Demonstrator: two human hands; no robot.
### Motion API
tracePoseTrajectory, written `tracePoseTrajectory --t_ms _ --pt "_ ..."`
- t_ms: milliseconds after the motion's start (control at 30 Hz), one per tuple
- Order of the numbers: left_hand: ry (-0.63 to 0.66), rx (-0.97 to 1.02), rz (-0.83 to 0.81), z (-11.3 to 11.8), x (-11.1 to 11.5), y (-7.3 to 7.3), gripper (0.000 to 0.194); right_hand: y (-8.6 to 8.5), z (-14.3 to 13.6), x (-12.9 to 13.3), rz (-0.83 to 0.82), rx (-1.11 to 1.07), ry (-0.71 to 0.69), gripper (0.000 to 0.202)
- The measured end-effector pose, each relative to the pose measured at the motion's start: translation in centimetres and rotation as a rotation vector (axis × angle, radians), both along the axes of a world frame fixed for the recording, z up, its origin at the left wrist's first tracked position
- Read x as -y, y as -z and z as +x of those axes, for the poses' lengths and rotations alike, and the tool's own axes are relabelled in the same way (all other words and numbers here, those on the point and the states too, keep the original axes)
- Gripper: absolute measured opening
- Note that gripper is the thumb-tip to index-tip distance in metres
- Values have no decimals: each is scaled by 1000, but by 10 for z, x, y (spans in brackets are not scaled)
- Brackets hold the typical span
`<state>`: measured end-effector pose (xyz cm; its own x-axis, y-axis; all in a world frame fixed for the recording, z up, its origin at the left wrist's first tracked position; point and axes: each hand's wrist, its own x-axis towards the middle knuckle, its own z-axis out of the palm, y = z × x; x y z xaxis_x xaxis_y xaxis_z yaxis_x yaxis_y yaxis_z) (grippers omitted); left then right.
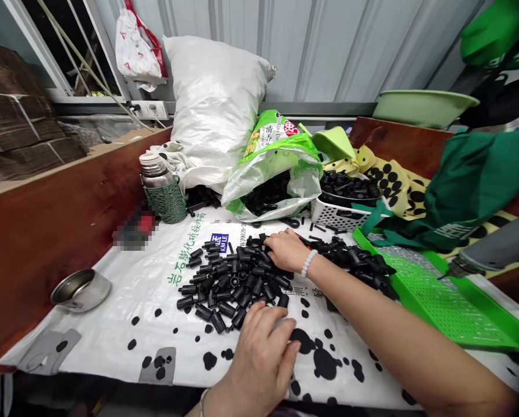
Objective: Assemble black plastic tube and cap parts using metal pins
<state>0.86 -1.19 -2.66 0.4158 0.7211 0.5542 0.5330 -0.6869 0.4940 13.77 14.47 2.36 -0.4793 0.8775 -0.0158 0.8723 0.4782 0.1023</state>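
Observation:
A heap of small black plastic parts, stubby cylinders with narrower tips, lies on the white printed sheet. At the heap's far right edge, my right hand has its fingers bent and drawn together at a black part; the grip is partly hidden. My left hand is at the heap's near edge, its fingers loosely curved and thumb apart. No part shows in it, and its fingertips are close to the nearest cylinders. A second pile of black pieces lies to the right, partly behind my right forearm.
A green tray holds small clear or metallic pieces, with a power screwdriver above it. Behind stand a white basket, an open plastic bag and a white sack. At left are a metal cup and a flask.

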Motion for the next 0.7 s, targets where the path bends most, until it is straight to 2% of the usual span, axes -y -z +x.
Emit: tracePoseTrajectory --t_ms 100,300,433,567,700 --pt "1 -5 -12 0 0 0 23 3 4 -5 -19 -1 -21 31" --pt "0 -8 53 0 -3 6 24 5 12 3 0 -76 -27 30" --pt "39 -52 142 -3 -7 10 26 -6 29 0 59 -175 3 29" --pt "19 15 211 -3 -11 19 21 -31 73 -21 170 -305 179 28" --pt "-52 140 260 3 -12 23 15 -50 125 -57 199 -415 416 29"
